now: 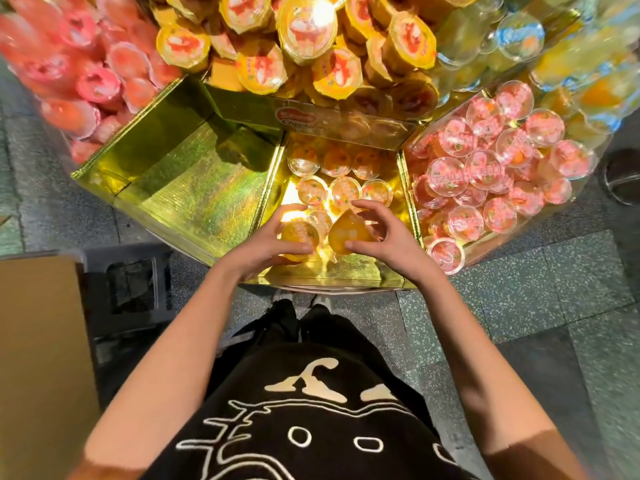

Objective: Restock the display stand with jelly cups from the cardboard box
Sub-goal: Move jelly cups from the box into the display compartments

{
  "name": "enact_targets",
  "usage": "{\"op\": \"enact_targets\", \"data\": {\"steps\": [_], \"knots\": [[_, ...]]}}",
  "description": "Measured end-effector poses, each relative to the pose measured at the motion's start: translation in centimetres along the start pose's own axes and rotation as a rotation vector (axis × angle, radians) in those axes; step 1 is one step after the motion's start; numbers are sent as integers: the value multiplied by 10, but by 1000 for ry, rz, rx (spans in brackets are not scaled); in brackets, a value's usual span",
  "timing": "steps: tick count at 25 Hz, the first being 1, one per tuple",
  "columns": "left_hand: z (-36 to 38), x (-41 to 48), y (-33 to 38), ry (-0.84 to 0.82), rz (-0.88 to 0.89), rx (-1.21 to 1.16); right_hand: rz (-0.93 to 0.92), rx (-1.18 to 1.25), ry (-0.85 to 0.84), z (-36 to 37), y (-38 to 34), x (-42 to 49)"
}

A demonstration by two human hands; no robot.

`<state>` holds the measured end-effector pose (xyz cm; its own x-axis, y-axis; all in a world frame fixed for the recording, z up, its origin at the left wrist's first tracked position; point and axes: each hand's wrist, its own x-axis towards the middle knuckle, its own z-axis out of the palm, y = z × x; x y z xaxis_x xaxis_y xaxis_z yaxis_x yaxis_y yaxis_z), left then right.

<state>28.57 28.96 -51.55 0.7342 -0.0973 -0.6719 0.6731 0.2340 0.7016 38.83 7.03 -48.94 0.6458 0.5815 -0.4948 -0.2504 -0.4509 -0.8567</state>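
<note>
Glare washes the display stand; left hand grips one jelly cup, right hand grips a second jelly cup, both half hidden.

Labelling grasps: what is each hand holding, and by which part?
Left hand grips an orange jelly cup across its sides, thumb against fingers. Right hand grips a second jelly cup the same way.

A: What gets lost here?
B: The cardboard box runs off the left edge; only one brown face shows. The pink cups at the display stand's top left corner are smeared to blur.
A: And the lids' print?
B: Too small to read. The left grip covers much of its jelly cup, and a dark round thing is cut by the right edge.
</note>
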Motion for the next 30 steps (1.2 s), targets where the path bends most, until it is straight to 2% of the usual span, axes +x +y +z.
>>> {"op": "enact_targets", "data": {"steps": [5, 8, 10, 12, 13, 16, 18, 22, 27, 30], "knots": [[0, 15, -16, 112, -74, 17, 74, -115, 125, -4, 30, 3], [2, 35, -37, 332, -39, 283, 139, -141, 171, 0, 49, 1], [2, 45, -43, 470, -18, 322, 152, -165, 207, 3, 58, -4], [0, 54, -45, 558, 11, 390, 136, -187, 234, 4, 64, -8], [-1, 58, -47, 586, 34, 498, 145, -180, 236, 4, 66, -9], [3, 65, -50, 553, 85, 965, 155, -182, 232, 3, 74, -10], [3, 68, -54, 532, 147, 1187, 149, -200, 204, 2, 77, -10], [-18, 66, -50, 558, 187, 1512, 148, -200, 180, -1, 79, -6], [-47, 82, -42, 374, 259, 1861, 137, -179, 177, 0, 79, -1], [-56, 93, -38, 329, 271, 1978, 140, -158, 188, 2, 80, 0]]}}
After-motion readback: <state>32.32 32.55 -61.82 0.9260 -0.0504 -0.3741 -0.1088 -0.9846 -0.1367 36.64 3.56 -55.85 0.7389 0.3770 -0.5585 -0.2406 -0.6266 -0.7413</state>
